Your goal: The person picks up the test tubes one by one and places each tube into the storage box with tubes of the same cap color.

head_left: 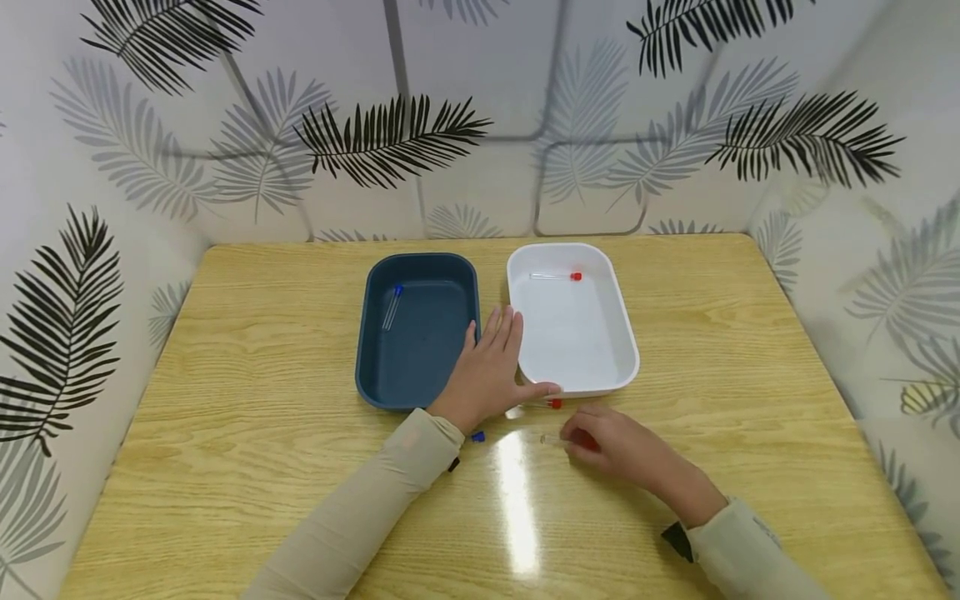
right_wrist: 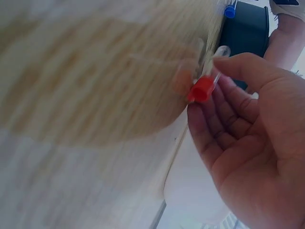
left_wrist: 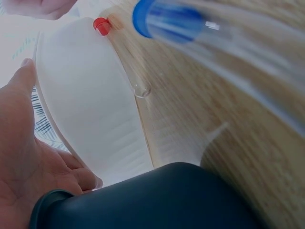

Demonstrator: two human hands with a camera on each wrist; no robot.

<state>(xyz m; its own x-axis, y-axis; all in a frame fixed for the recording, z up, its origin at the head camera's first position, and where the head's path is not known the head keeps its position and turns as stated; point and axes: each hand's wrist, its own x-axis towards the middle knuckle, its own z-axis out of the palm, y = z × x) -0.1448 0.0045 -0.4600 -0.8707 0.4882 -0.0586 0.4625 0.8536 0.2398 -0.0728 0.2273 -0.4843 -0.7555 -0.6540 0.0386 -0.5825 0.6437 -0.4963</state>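
My right hand [head_left: 618, 450] pinches a clear red-capped test tube [right_wrist: 202, 89] between thumb and fingers, low over the table in front of the white tray [head_left: 628, 333]. Its rounded end points left. Fingers fairly straight, my left hand [head_left: 483, 375] lies between the two trays, against the white tray's near left corner. Another red-capped tube [head_left: 555, 403] lies along the white tray's near edge, partly hidden by the left thumb. Close to the left wrist is a blue-capped tube [left_wrist: 176, 21], mostly covered by the arm in the head view.
A dark blue tray [head_left: 362, 350] stands left of the white one, with a blue-capped tube [head_left: 392, 308] inside. Within the white tray lies a red-capped tube [head_left: 555, 276]. The wooden table [head_left: 247, 358] meets leaf-patterned curtains [head_left: 480, 192] at the back and sides.
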